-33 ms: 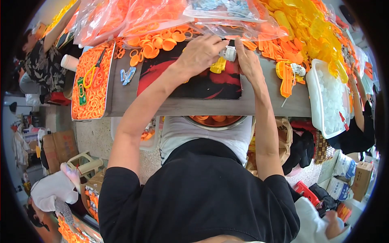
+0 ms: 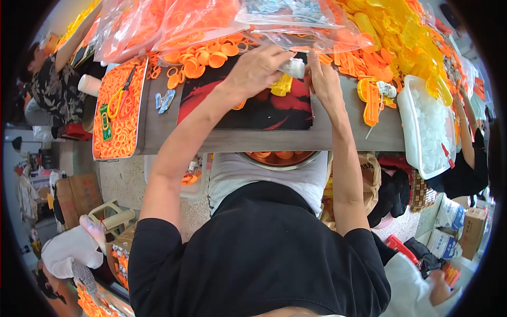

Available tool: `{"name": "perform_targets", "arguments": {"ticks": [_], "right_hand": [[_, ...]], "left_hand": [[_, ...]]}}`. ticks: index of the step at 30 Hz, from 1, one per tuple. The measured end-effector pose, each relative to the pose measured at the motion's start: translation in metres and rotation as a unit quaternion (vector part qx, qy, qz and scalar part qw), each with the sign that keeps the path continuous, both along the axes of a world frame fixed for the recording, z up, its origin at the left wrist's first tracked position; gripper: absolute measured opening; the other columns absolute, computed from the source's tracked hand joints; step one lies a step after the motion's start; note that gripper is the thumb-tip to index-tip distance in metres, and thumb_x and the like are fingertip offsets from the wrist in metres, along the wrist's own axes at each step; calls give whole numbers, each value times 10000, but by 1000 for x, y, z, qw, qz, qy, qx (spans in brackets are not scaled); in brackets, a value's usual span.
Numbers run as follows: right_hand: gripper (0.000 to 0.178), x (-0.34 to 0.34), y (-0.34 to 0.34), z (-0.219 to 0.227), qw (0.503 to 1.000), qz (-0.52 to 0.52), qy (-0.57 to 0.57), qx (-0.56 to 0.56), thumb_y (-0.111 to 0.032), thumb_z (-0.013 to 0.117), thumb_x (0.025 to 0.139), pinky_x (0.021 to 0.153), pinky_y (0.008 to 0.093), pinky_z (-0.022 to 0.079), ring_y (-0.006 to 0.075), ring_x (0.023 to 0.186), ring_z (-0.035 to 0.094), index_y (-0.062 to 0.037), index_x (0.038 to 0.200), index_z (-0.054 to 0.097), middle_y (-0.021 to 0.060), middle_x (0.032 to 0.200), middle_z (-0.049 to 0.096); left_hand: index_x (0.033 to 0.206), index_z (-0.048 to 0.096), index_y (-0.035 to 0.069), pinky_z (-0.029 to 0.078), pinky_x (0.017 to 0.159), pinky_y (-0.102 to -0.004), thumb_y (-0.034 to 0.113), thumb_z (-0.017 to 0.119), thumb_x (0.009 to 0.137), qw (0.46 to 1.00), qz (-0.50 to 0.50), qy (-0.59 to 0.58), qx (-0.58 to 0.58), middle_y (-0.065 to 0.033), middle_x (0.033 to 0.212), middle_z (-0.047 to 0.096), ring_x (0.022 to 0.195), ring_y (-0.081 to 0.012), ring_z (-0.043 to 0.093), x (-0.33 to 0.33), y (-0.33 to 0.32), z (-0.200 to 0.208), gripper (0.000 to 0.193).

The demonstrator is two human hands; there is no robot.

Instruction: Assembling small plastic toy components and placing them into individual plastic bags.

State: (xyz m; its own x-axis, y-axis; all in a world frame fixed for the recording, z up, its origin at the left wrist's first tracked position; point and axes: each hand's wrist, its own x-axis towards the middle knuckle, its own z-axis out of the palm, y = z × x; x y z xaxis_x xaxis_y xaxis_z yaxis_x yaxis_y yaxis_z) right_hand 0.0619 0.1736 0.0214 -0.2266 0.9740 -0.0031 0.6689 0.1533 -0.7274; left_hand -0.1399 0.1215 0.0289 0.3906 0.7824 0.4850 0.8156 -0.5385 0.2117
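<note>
Over the dark mat with red patches (image 2: 253, 117), my left hand (image 2: 256, 68) pinches a small white cylindrical plastic part (image 2: 293, 67) with its fingertips. My right hand (image 2: 326, 82) is just right of that part, seen edge-on, its fingers drawn together. Whatever is between those fingers is too small or hidden to make out. Below the white part lies a translucent yellow plastic piece (image 2: 281, 84). A bit of orange plastic (image 2: 240, 105) shows from under my left wrist.
A tray of orange rings (image 2: 117, 145) holds scissors (image 2: 122, 95) at the left. Bags of orange parts (image 2: 195, 18) and yellow pieces (image 2: 401, 31) crowd the back. At right are an orange toy-gun-like assembly (image 2: 373, 103) and a white tub (image 2: 417, 145). Other people work on both sides.
The white part has turned and tilted in my left fingers, and its end is now apart from my right hand. My right hand has shifted slightly rightward.
</note>
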Motion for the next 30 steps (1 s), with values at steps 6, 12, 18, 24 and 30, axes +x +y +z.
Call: {"name": "perform_targets", "arguments": {"ticks": [6, 12, 18, 24, 30], "right_hand": [[288, 4, 9, -32, 914, 196, -63, 350, -122, 665, 899, 1110, 507, 319, 242, 1315, 490, -138, 1187, 674, -4, 1253, 670], [145, 25, 12, -12, 910, 212, -106, 340, -193, 670, 904, 1079, 454, 331, 234, 1121, 593, -120, 1011, 735, 16, 1073, 712], [155, -9, -84, -6, 882, 269, -120, 368, -153, 665, 843, 943, 465, 432, 270, 846, 603, -111, 986, 707, 66, 755, 607], [170, -25, -126, -25, 895, 360, 73, 254, -177, 691, 860, 949, 407, 416, 231, 885, 572, -95, 1005, 724, 29, 824, 629], [88, -13, -66, -20, 959, -22, 23, 282, -166, 756, 847, 935, 426, 373, 233, 984, 565, -99, 903, 745, 13, 1001, 667]], "left_hand": [[1263, 579, 44, 508, 973, -332, 62, 771, 839, 943, -39, -304, -126, -102, 1173, 669, 1121, -211, 658, -20, -4, -21, 466], [1308, 534, 45, 509, 956, -331, 88, 740, 908, 895, -31, -425, -130, -86, 1197, 651, 1124, -194, 644, -12, -1, -50, 453], [1355, 508, 42, 506, 976, -334, 86, 694, 946, 942, 19, -320, -102, -107, 1255, 653, 1128, -204, 652, -20, -4, -54, 451], [1343, 527, 40, 495, 989, -335, 81, 696, 944, 952, 28, -293, -79, -107, 1253, 654, 1145, -210, 638, -16, -3, -62, 436], [1368, 497, 26, 457, 1020, -428, 157, 707, 932, 946, -4, -312, -86, -179, 1239, 627, 1183, -344, 592, -15, -3, -55, 501]]}}
